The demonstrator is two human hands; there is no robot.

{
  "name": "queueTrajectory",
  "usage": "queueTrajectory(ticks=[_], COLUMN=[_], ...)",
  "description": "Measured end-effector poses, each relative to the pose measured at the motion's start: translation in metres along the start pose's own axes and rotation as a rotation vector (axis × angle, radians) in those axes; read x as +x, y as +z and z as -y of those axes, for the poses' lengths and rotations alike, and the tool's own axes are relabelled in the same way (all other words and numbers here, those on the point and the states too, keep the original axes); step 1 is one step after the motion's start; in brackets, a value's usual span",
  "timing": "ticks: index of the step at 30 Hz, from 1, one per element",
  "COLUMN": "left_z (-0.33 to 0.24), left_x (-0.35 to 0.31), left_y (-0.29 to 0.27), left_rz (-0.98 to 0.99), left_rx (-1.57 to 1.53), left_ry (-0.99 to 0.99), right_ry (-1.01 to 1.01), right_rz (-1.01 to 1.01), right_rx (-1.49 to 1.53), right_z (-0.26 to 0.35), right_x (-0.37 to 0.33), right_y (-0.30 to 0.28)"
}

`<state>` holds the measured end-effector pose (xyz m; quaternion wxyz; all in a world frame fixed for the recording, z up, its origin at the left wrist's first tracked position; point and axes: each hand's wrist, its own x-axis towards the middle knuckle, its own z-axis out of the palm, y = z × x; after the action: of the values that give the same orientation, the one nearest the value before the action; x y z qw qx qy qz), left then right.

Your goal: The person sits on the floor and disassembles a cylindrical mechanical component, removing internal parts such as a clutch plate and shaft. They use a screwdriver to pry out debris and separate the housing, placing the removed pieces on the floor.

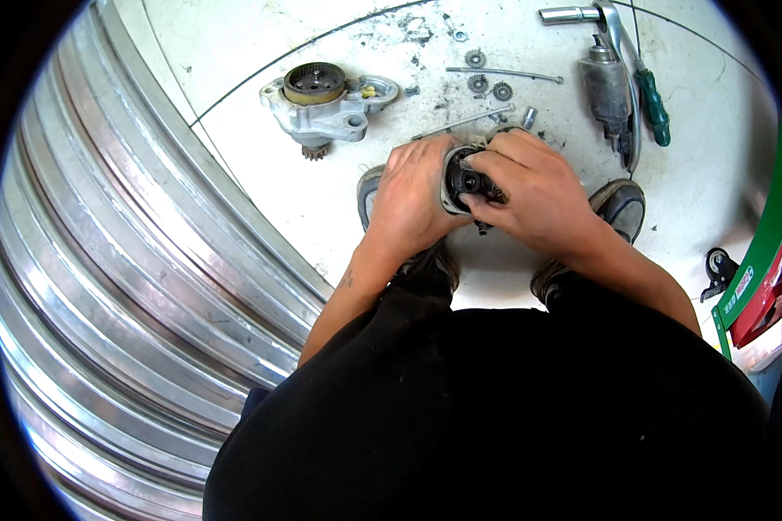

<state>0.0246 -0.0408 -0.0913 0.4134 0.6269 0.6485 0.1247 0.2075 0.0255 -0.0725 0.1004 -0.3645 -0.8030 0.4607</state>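
Observation:
Above the floor, between my shoes, I hold a metal motor housing [448, 191] with its round end facing up. My left hand [414, 193] is closed around the housing's left side. The fingers of my right hand [534, 187] pinch a black, greasy round part [468, 181] with a central hub, which sits in the housing's mouth. How deep it goes is hidden by my hands. A little beyond my left hand lies a starter nose housing [346, 120], with a dark ring gear [314, 82] on top and a small pinion [314, 152] below.
Small gears [478, 83], long bolts [506, 74] and a short socket [529, 117] lie ahead on the floor. At far right are a metal cylinder [605, 87], a ratchet wrench [613, 26] and a green-handled screwdriver [652, 104]. Ribbed metal [148, 260] fills the left; a green-edged stand [760, 239] is right.

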Motion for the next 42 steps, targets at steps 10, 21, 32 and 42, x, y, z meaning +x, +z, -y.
queueTrajectory(ticks=[10, 21, 32, 42], left_z=[-0.001, 0.002, 0.012, -0.003], left_x=[-0.004, 0.000, -0.002, 0.011], left_y=[-0.004, -0.008, -0.012, -0.033], left_rz=[-0.033, -0.074, -0.168, -0.049], left_rx=[-0.061, -0.150, -0.326, -0.448], left_ry=[-0.013, -0.117, -0.165, -0.342], right_ry=[0.069, 0.253, 0.415, 0.462], right_rz=[-0.009, -0.081, 0.131, 0.112], right_rx=[0.097, 0.248, 0.436, 0.782], right_z=[-0.006, -0.027, -0.024, -0.029], right_x=[0.007, 0.003, 0.000, -0.002], right_y=[-0.019, -0.026, -0.021, -0.025])
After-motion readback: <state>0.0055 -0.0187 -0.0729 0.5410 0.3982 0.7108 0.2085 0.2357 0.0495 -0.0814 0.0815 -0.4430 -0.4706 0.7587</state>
